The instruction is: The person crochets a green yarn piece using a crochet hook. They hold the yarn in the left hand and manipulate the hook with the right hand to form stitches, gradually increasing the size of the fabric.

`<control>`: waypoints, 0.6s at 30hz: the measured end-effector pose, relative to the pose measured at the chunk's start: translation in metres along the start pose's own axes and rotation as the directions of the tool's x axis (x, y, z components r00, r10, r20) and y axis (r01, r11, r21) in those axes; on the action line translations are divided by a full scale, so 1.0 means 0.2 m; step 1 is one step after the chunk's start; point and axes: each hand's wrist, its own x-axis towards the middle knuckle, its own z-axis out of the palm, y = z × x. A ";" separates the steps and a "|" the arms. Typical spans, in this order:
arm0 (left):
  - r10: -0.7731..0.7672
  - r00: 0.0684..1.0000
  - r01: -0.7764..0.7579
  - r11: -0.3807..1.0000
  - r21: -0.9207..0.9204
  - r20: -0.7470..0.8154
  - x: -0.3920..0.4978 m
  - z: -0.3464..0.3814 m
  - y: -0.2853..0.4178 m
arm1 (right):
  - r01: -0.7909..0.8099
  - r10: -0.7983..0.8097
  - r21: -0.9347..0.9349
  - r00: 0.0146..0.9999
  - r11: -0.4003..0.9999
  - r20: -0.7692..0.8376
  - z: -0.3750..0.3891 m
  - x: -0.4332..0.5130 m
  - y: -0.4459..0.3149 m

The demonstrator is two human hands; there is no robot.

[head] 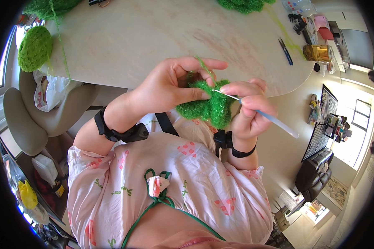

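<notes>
My left hand (177,84) pinches a fuzzy green crocheted piece (205,105) between thumb and fingers. Its index finger is extended, with a strand of green yarn (205,69) running over it down to the work. In my right hand (249,105) is a crochet hook (275,121) with a thin metal shaft and a pale blue-to-white handle. The hook's tip meets the upper edge of the piece, close to my left thumb. Both hands are just past the table's near edge, in front of my chest.
On the marble-patterned table (127,40) lie small thread snips (286,52) at the right, near a glass of amber liquid (318,53). A green yarn ball (35,49) sits at the left edge; more green yarn (246,4) lies at the back. A chair (59,109) holds a white plastic bag (54,90).
</notes>
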 end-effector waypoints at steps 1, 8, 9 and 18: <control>0.001 1.000 -0.001 1.000 -0.003 -0.001 0.00 0.00 0.00 | -0.006 0.006 0.015 1.000 1.000 -0.009 0.00 0.00 0.00; 0.023 0.999 -0.022 0.998 0.051 -0.029 0.00 0.02 0.01 | 0.005 -0.005 0.013 1.000 1.000 0.005 0.00 0.00 0.00; 0.027 0.999 -0.025 0.998 0.055 -0.031 0.00 0.02 0.01 | 0.010 -0.010 -0.002 1.000 1.000 0.015 -0.01 0.00 -0.01; 0.017 0.998 -0.012 0.996 0.084 -0.058 0.00 0.02 0.01 | 0.124 -0.094 -0.226 0.986 0.966 0.139 -0.03 0.03 -0.04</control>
